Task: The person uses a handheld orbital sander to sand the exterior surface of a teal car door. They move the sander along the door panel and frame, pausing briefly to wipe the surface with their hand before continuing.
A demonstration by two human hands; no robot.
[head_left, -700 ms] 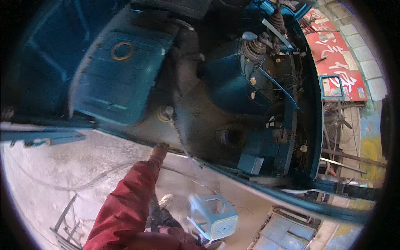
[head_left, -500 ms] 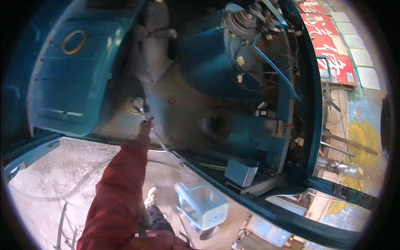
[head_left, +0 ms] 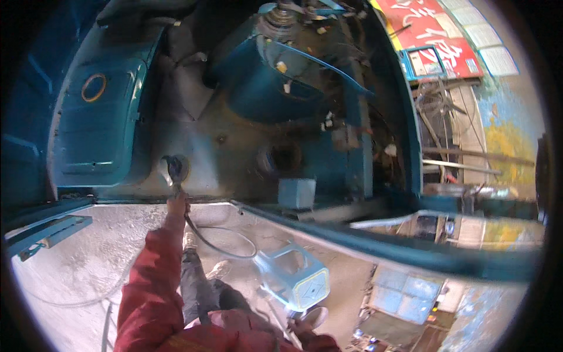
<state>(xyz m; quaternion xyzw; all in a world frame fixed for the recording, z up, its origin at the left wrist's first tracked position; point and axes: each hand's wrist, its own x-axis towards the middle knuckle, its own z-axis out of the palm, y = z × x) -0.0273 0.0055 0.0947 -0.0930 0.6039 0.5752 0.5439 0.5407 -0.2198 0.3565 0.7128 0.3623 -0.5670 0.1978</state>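
Observation:
My left hand (head_left: pixel 177 203) is closed round a silver-and-black tool (head_left: pixel 171 171) with a hose hanging from it. The tool's head is over a round fitting in the metal floor (head_left: pixel 202 146) of a teal vehicle cab; whether they touch is unclear. My right hand (head_left: pixel 301 327) is low at the bottom of the view, beside a pale rod (head_left: pixel 278 320); its fingers are too small to read. A light-blue plastic stool (head_left: pixel 304 288) is on the ground near it.
A teal panel with a ring (head_left: pixel 99 135) lines the cab's left. Gear-lever boots (head_left: pixel 278 23), wiring and a box (head_left: pixel 296 192) occupy the right. The door sill (head_left: pixel 316 223) crosses below. A red sign (head_left: pixel 434 26), scrap bars and a metal cabinet (head_left: pixel 399 293) are outside.
My left hand has moved from the sill onto the tool and now grips it. My right hand has come into view at the bottom. The camera has shifted, moving the cab within the picture.

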